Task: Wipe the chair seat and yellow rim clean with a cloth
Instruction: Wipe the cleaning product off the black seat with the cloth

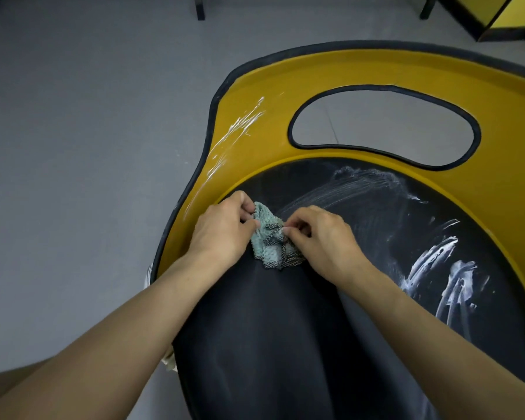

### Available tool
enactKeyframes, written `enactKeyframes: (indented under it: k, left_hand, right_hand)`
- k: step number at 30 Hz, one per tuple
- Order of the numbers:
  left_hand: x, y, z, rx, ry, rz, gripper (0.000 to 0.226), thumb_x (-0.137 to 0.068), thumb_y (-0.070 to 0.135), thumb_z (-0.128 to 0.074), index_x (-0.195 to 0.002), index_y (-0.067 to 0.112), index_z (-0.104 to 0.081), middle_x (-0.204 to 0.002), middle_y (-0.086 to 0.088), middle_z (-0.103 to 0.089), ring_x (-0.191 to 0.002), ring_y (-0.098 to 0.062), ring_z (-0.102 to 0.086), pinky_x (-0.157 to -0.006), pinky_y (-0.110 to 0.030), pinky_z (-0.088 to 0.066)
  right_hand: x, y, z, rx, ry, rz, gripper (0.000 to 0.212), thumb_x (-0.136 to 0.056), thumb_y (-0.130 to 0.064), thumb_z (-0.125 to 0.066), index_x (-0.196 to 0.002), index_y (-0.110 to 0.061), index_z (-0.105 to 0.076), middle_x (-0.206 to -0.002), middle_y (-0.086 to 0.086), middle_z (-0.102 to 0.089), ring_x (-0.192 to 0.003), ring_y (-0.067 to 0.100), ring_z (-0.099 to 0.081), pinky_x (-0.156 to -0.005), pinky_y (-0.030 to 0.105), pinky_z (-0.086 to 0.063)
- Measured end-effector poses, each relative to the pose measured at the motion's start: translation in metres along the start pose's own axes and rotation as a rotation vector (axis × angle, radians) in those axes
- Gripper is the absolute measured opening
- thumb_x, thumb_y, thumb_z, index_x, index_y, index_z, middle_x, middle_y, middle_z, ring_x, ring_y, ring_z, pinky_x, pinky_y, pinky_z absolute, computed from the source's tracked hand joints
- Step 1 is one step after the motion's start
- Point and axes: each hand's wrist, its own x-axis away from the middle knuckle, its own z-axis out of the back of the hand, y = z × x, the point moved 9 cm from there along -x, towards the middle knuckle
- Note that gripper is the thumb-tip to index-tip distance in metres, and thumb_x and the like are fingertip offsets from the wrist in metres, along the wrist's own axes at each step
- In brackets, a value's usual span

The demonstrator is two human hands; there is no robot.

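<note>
The left hand (222, 228) curls its fingers and thumb round the left edge of the cloth (269, 237), a bunched teal rag with dark checked patches. The right hand (325, 237) pinches the cloth's other side between thumb and forefinger, its remaining fingers curled under. The two hands sit just beside each other with the cloth between them, at about nine o'clock on the black chair seat (361, 237), close to where it meets the yellow rim (255, 95). Whether the cloth presses on the seat cannot be told.

From the cloth, thin white streaks (355, 189) sweep across the seat toward one o'clock, and thicker white smears (437, 268) lie toward four o'clock, near the seat's right edge. More white marks (240, 128) cross the rim at eleven o'clock from the hands. Farther out at one o'clock, a black-edged oval opening (382, 125) pierces the yellow, showing grey floor (73, 116). Yellow and black furniture (479, 13) stands at the far one o'clock corner.
</note>
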Motion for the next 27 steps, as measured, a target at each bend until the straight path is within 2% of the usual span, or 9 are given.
enactKeyframes:
  k: [3,6,9,11,14,16,19,23,27]
  left_hand:
    - [-0.002,0.0,-0.004,0.076,-0.007,0.029,0.018,-0.095,0.025,-0.068,-0.104,0.031,-0.053,-0.086,0.012,-0.065,-0.081,-0.009,-0.062,-0.066,-0.031,-0.047]
    - [-0.003,0.002,-0.006,0.085,-0.011,0.025,0.02,-0.096,0.024,-0.066,-0.11,0.03,-0.053,-0.085,0.013,-0.065,-0.079,-0.003,-0.059,-0.06,-0.024,-0.04]
    - [-0.004,0.004,-0.009,0.063,-0.019,0.013,0.022,-0.098,0.026,-0.063,-0.118,0.03,-0.054,-0.089,0.014,-0.065,-0.082,-0.003,-0.059,-0.065,-0.026,-0.042]
    - [-0.005,0.004,-0.011,0.032,-0.029,-0.001,0.03,-0.099,0.027,-0.062,-0.127,0.029,-0.055,-0.096,0.015,-0.065,-0.089,-0.007,-0.06,-0.073,-0.027,-0.043]
    - [-0.006,0.002,-0.013,-0.027,-0.046,-0.014,0.042,-0.099,0.023,-0.061,-0.139,0.03,-0.052,-0.106,0.012,-0.065,-0.1,-0.013,-0.061,-0.082,-0.028,-0.045]
    - [-0.006,0.002,-0.013,-0.053,-0.054,-0.023,0.048,-0.097,0.02,-0.062,-0.141,0.033,-0.049,-0.108,0.013,-0.064,-0.1,-0.013,-0.061,-0.081,-0.027,-0.046]
    - [-0.004,0.003,-0.013,-0.09,-0.061,-0.047,0.054,-0.095,0.021,-0.065,-0.143,0.038,-0.046,-0.107,0.015,-0.063,-0.095,-0.01,-0.061,-0.075,-0.025,-0.045]
    - [-0.004,0.003,-0.015,-0.065,-0.048,-0.053,0.056,-0.093,0.023,-0.069,-0.142,0.037,-0.046,-0.098,0.016,-0.063,-0.087,-0.007,-0.061,-0.074,-0.028,-0.05]
    - [-0.005,0.001,-0.015,0.067,-0.031,0.006,0.048,-0.094,0.024,-0.069,-0.139,0.028,-0.051,-0.087,0.014,-0.064,-0.087,-0.007,-0.062,-0.081,-0.031,-0.051]
  right_hand:
    - [-0.005,0.025,0.005,-0.336,0.041,-0.219,0.012,-0.093,-0.031,-0.059,-0.082,-0.027,-0.06,-0.071,-0.008,-0.065,-0.073,0.013,-0.065,-0.068,0.035,-0.052]
    - [-0.005,0.046,0.01,-0.614,0.105,-0.407,0.015,-0.097,-0.015,-0.052,-0.082,-0.018,-0.056,-0.07,0.003,-0.065,-0.057,0.014,-0.065,-0.049,0.033,-0.051]
    - [-0.008,0.049,0.029,-0.356,0.152,-0.357,0.013,-0.096,-0.028,-0.055,-0.085,-0.023,-0.057,-0.072,-0.003,-0.069,-0.06,0.014,-0.067,-0.055,0.037,-0.056]
    - [-0.008,0.03,0.041,-0.131,0.169,-0.203,0.015,-0.094,-0.041,-0.056,-0.088,-0.027,-0.059,-0.074,-0.01,-0.067,-0.069,0.013,-0.066,-0.068,0.035,-0.053]
    - [-0.001,-0.011,0.033,0.109,0.098,0.101,0.009,-0.092,-0.038,-0.06,-0.096,-0.03,-0.061,-0.089,-0.011,-0.064,-0.084,0.016,-0.061,-0.074,0.036,-0.048]
    - [0.008,-0.025,0.01,0.243,-0.078,0.259,0.026,-0.087,-0.046,-0.064,-0.11,-0.034,-0.062,-0.107,-0.012,-0.058,-0.099,0.017,-0.055,-0.08,0.038,-0.05]
    - [0.017,-0.011,-0.014,0.356,-0.276,0.268,0.062,-0.081,-0.057,-0.067,-0.136,-0.039,-0.048,-0.126,-0.014,-0.043,-0.109,0.014,-0.041,-0.084,0.036,-0.049]
    - [0.015,-0.011,-0.001,0.264,-0.125,0.299,0.02,-0.09,-0.045,-0.06,-0.107,-0.037,-0.067,-0.11,-0.018,-0.055,-0.095,0.013,-0.044,-0.077,0.041,-0.052]
    - [0.006,0.004,0.016,-0.08,0.004,0.055,0.006,-0.093,-0.033,-0.061,-0.087,-0.03,-0.062,-0.08,-0.011,-0.065,-0.08,0.01,-0.054,-0.072,0.029,-0.045]
